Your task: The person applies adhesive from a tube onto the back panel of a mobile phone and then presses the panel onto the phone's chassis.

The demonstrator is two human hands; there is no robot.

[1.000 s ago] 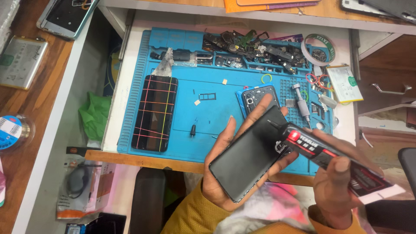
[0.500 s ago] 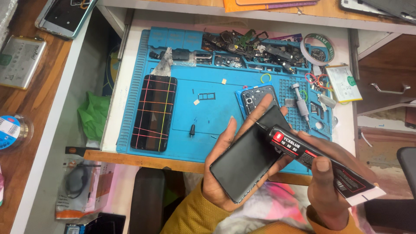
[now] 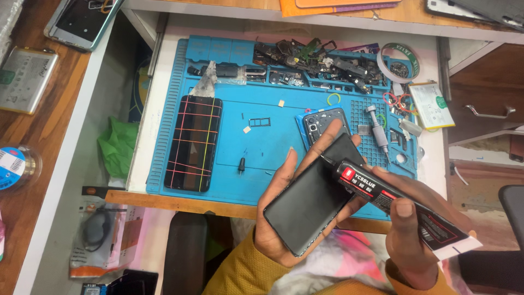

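Left hand (image 3: 284, 218): I see its fingers wrapped round the phone (image 3: 314, 199), held tilted near the blue mat (image 3: 262, 136).
Right hand (image 3: 415, 229): clamped on the black tube (image 3: 398, 205), nozzle at the phone's far edge.
Hidden: the nozzle tip is too small to make out; the tube covers the phone's right edge.

A: Item, dark phone (image 3: 314, 205) in the left hand (image 3: 284, 218). Anything concealed?

B: Its lower left edge sits behind the palm; the glue tube (image 3: 404, 205) covers part of its upper right edge. The nozzle tip is too small to tell.

A: The right hand (image 3: 409, 235)?

B: Wrist cut off by the bottom edge.

A: Blue mat (image 3: 273, 139)?

B: Near right corner hidden by both hands. The heap of parts (image 3: 316, 60) is too fine to sort. The phone (image 3: 82, 19) top left is cropped.
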